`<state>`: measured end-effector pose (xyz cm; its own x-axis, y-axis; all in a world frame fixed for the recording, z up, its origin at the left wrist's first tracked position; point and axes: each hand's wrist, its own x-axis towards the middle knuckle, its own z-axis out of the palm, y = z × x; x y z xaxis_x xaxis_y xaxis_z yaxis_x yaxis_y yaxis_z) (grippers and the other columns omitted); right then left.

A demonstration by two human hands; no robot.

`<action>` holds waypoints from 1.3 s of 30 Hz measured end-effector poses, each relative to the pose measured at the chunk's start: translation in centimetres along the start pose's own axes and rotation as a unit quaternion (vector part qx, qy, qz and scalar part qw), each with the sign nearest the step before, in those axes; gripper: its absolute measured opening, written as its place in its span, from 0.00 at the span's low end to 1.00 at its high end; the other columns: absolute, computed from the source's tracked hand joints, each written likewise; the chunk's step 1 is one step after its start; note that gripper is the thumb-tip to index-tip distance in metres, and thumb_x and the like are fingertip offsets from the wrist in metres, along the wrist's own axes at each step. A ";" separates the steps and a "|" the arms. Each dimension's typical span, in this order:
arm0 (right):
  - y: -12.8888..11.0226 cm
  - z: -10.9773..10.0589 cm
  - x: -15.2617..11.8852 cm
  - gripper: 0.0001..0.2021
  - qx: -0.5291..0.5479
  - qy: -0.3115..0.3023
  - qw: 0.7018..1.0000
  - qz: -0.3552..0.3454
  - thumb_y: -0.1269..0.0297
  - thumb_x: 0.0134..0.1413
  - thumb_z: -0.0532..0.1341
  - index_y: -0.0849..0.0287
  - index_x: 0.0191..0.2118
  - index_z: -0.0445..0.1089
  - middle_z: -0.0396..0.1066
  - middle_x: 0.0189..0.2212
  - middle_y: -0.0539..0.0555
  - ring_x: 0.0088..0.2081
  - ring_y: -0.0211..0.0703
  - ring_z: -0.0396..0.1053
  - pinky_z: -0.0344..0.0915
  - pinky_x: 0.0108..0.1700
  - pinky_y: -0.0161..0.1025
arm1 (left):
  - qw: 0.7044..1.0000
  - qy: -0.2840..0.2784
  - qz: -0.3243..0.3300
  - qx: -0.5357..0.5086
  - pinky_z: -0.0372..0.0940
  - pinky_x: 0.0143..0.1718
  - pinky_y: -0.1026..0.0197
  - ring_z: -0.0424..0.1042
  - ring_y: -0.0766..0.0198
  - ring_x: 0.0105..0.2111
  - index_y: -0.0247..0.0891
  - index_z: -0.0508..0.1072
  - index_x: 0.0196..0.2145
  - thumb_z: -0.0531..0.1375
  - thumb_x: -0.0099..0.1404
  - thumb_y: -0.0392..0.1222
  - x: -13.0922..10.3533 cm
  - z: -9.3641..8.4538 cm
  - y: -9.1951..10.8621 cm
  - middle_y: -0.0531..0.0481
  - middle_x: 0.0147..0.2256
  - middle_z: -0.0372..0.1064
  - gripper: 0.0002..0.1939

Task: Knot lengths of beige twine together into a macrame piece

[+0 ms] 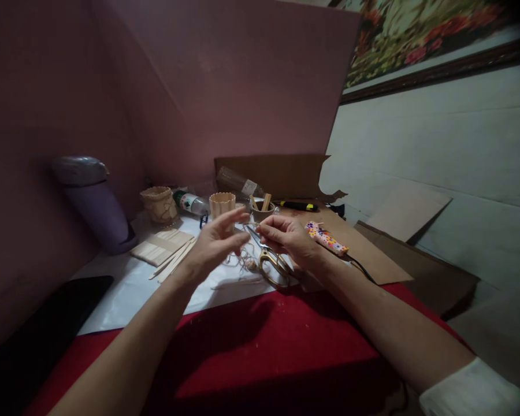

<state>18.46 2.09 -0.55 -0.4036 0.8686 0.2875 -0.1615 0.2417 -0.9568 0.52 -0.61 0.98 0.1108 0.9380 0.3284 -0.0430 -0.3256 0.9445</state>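
My left hand is raised over the table with its thumb and fingers apart, just left of my right hand. My right hand pinches thumb against fingers on what looks like a thin strand of twine. Loose loops of twine lie on the white sheet below, partly hidden by my hands. Gold-handled scissors rest beneath my right hand, blades pointing away. Behind my left hand stands a scalloped cup of wooden sticks. A patterned glue gun lies right of my right hand.
Flat wooden craft sticks lie at left near a purple tumbler. Behind are a twine-wrapped cup, a plastic bottle, a small pot and a yellow-black cutter. Cardboard covers the right side.
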 end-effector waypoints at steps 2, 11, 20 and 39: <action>0.0 0.2 -0.1 0.13 0.012 -0.007 1.000 -0.002 0.55 0.47 0.65 0.60 0.29 0.67 0.62 0.19 0.46 0.17 0.27 0.48 0.40 0.19 0.31 | 0.996 -0.080 -0.044 -0.024 0.49 0.11 0.69 0.64 0.69 0.17 0.42 0.73 0.47 0.68 0.47 0.35 -0.2 0.7 -0.4 0.48 0.29 0.73 0.27; 0.1 -1.2 0.6 0.14 0.118 0.084 0.989 -0.011 0.56 0.45 0.66 0.60 0.29 0.63 0.60 0.17 0.44 0.16 0.26 0.43 0.36 0.18 0.31 | 0.994 -0.040 -0.048 -0.092 0.41 0.11 0.70 0.52 0.76 0.12 0.34 0.72 0.20 0.64 0.54 0.42 0.3 -1.9 0.9 0.51 0.15 0.60 0.11; 0.6 -0.8 0.8 0.16 0.107 0.081 0.991 -0.016 0.54 0.46 0.65 0.59 0.30 0.61 0.62 0.16 0.43 0.14 0.26 0.44 0.35 0.17 0.30 | 0.956 -0.010 -0.026 -0.293 0.50 0.12 0.72 0.55 0.75 0.15 0.32 0.72 0.26 0.56 0.61 0.36 0.0 -3.0 3.0 0.52 0.18 0.61 0.09; -1.2 2.5 3.1 0.17 -0.037 -0.019 0.998 -0.044 0.51 0.51 0.59 0.58 0.23 0.57 0.52 0.18 0.44 0.20 0.31 0.49 0.46 0.24 0.33 | 0.982 -0.015 0.057 -0.182 0.58 0.19 0.71 0.64 0.72 0.22 0.33 0.69 0.28 0.60 0.57 0.35 1.8 -3.7 10.4 0.53 0.23 0.66 0.02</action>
<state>15.14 3.40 1.62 -0.4246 0.8261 0.3705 -0.1316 0.3486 -0.9280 -3.39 -1.82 11.38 0.1129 0.8924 0.4368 -0.4079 -0.3592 0.8394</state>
